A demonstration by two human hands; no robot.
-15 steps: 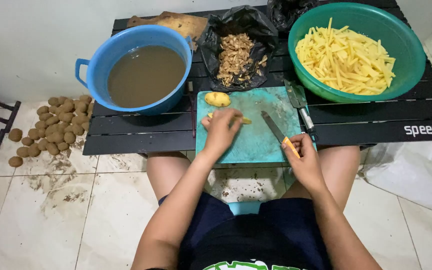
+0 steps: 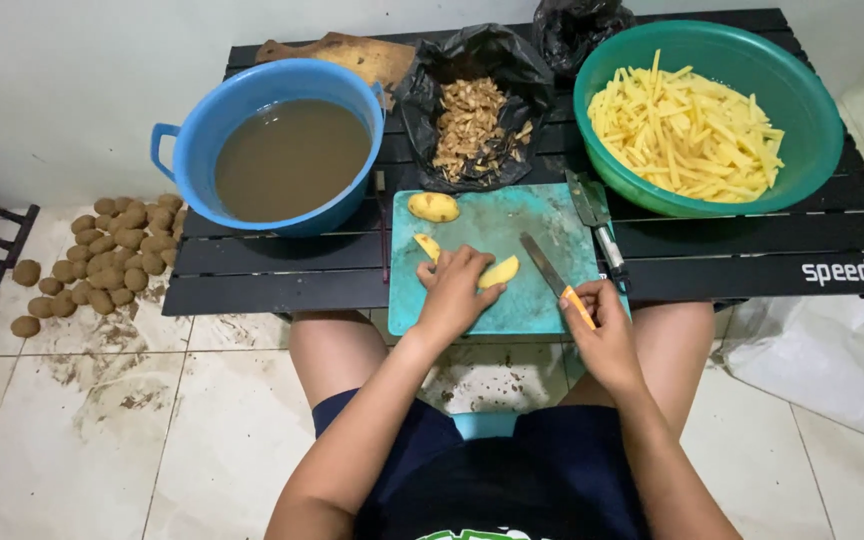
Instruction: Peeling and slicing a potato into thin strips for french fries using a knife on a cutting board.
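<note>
We find the left hand (image 2: 455,290) resting palm down on the teal cutting board (image 2: 512,225), its fingers closed over a peeled potato piece (image 2: 498,271) whose yellow end shows just past the fingertips. A second slice (image 2: 426,245) lies on the board touching the far side of that hand. We note the right hand (image 2: 602,325) clamped around the orange handle of a knife (image 2: 550,268); the blade points away from the person and lies low over the board, just beside the held piece, though we cannot tell whether it touches the board. A whole peeled potato (image 2: 434,207) sits at the board's far left corner, well apart from both hands.

We record the board lying on a black slatted table (image 2: 272,270). Behind it stand a blue basin (image 2: 270,135) of brown water, a black bag (image 2: 474,105) holding peelings, and a green bowl (image 2: 802,130) of cut potato sticks (image 2: 687,125). A second knife (image 2: 594,215) lies along the board's right edge. On the tiled floor (image 2: 152,430) to the left we observe a heap of unpeeled potatoes (image 2: 112,250).
</note>
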